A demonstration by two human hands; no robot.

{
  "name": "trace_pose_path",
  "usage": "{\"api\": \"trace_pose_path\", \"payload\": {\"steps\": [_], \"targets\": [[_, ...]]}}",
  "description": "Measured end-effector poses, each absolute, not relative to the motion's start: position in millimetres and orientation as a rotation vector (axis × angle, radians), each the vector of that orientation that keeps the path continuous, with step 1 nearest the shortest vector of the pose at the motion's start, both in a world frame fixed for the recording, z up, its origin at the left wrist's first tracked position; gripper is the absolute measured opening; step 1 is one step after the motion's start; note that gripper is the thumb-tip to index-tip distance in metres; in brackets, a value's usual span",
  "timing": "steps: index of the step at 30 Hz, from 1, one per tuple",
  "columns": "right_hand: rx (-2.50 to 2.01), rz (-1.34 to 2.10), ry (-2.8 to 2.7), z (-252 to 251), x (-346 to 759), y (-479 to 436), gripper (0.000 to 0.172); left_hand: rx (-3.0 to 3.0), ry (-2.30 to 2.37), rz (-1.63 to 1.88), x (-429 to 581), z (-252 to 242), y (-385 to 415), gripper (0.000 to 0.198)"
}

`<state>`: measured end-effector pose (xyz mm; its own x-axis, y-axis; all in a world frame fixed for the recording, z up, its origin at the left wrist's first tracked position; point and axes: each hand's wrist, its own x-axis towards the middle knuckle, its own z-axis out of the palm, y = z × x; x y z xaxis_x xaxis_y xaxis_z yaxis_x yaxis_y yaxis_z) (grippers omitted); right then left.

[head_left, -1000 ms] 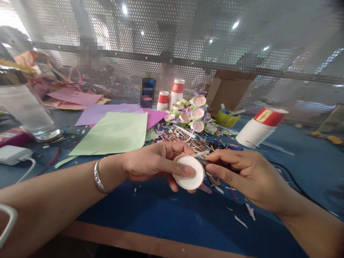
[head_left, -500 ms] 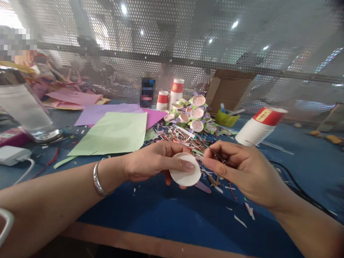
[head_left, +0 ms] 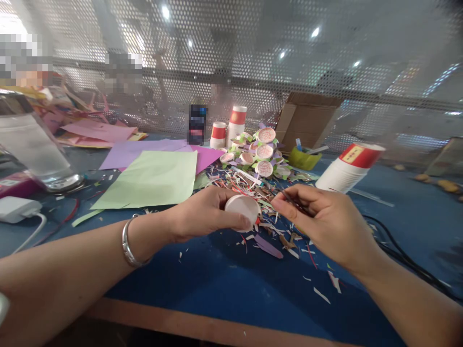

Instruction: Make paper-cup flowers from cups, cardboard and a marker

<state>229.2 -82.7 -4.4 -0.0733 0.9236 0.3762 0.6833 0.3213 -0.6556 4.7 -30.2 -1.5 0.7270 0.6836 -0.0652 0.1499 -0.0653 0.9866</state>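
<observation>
My left hand (head_left: 206,214) grasps a small, shallow, white round paper disc (head_left: 239,206), like the cut-off base of a paper cup, with the thumb lying across its lower face and pressing near the rim; the fingers behind it are mostly hidden, so I cannot tell how many of them bear on it. I judge it to be very light and dry, not slippery – stiff across the flat, but soft at the rim, where a hard pinch could crease it. The best hold, I think, is by the edge, thumb on the flat and fingers behind, with little pressure.

The disc sits at the thumb side of my left hand, tilted with its pale face towards me, most of that face and its right rim jutting out beyond the grasp. It seems raised over the blue tabletop (head_left: 217,284), somewhat past the middle from the brown near edge (head_left: 173,318), with loose paper scraps (head_left: 265,207) heaped behind it towards the far edge and a flat purple paper strip (head_left: 268,246) lying on the near side.

My right hand (head_left: 320,217) pinches a slim dark tool, apparently metal (head_left: 289,198), between thumb and fingers – perhaps small scissors, though my fingers cover too much to be sure. Its tip is apart from the disc, just beyond the right rim
</observation>
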Motion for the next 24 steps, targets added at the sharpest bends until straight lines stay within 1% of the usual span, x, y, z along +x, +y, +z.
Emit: {"api": "trace_pose_path", "payload": {"steps": [3,7,14,18,20,24], "targets": [[-1.394,0.630,-1.793,-4.6,223.6,-86.9,0.032,1.701,0.712,0.407,3.8,-2.3,-30.7,0.016],[-1.316,0.881,-1.801,-2.1,218.0,-90.2,0.029,1.801,0.695,0.320,3.8,-3.0,-30.9,0.018],[-1.249,1.129,-1.693,-1.3,218.4,-89.4,0.027,1.857,0.683,0.270,4.4,-1.4,-34.4,0.018],[-1.212,1.174,-1.667,-1.9,219.1,-89.4,0.024,1.756,0.631,0.323,5.3,-2.9,-38.9,0.014],[-1.189,1.178,-1.641,-2.4,219.8,-89.3,0.023,1.624,0.557,0.389,4.7,-3.2,-40.6,0.019],[-1.170,1.223,-1.535,-3.8,223.2,-88.7,0.025,1.327,0.386,0.441,-0.5,0.1,-39.0,0.044]]}}
